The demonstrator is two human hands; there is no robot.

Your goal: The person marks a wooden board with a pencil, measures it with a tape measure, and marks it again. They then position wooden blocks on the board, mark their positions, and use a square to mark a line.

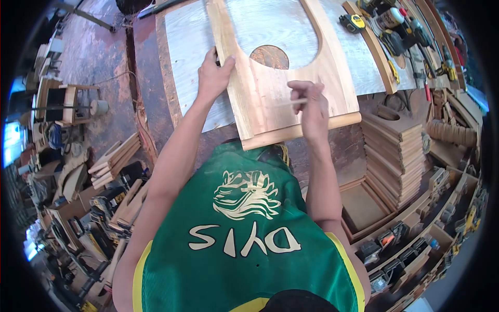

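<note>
A pale wooden panel (270, 88) with a large rounded cutout lies on the bench in front of me, a rounded strip (304, 130) running along its near edge. My left hand (214, 77) is closed around the panel's left side rail, thumb on top. Over the panel's right half, my right hand (312, 106) is closed with fingers curled, slightly blurred by motion. From it a thin pale stick (283, 103) points left, close over the wood. Its exact kind is too blurred to make out.
A whitish board (192, 99) covers the bench under the panel. A tape measure (352, 23), a wooden strip (371, 49) and power tools (400, 39) sit at the right. Stacked wooden panels (395, 156) stand lower right. Wood pieces (115, 160) and tools are at the left.
</note>
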